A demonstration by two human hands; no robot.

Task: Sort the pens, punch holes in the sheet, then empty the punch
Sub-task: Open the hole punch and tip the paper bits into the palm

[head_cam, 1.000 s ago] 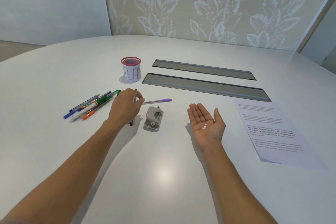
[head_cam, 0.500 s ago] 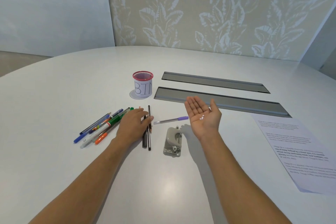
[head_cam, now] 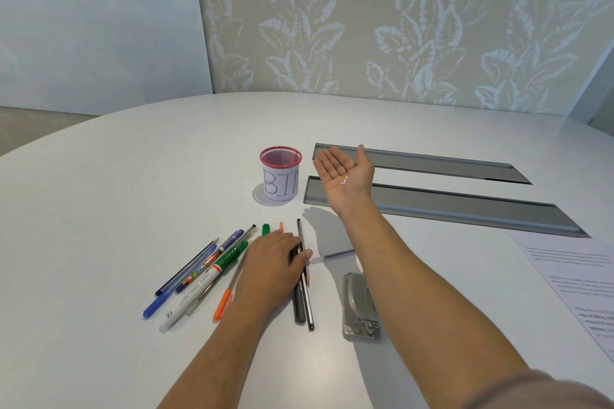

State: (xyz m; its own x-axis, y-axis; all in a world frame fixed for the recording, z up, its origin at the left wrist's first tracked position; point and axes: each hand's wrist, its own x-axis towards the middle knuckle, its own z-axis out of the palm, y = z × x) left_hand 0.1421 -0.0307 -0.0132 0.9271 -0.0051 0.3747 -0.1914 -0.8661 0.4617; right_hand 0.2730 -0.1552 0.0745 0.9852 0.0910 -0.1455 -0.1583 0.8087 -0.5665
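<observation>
At the far left of the white table (head_cam: 99,209) lies my fanned bundle of coloured pens (head_cam: 199,279), tips pointing toward me and to the left: a dark blue one, a white marker with a green cap, an orange-tipped one among them; they overlap so closely that I cannot count them. My left hand (head_cam: 270,267) rests palm down just to their right, fingers fairly straight and flat on the table; its fingertips press on two dark pens (head_cam: 303,304) that lie side by side, pointing away from me, with a green cap and an orange tip showing beyond my knuckles. Behind these, further from me, stands the red mesh cup (head_cam: 281,176) with a paper label reading BIN; it sits upright on a pale round patch. A purple pen (head_cam: 332,256) lies alone between my two forearms, partly in shadow. Nearer to me and just right of the dark pens is the grey hole punch (head_cam: 358,309), lying flat on the table, its hinge end toward me. My right hand (head_cam: 345,176) is held out above the table just beside the cup, palm up, fingers straight and together; a few small white paper dots (head_cam: 344,181) rest in the palm. Behind that hand run two long grey slots (head_cam: 448,206) set into the table; at the far right lies the printed sheet (head_cam: 574,279), flat, cut off by the edge of the view.
</observation>
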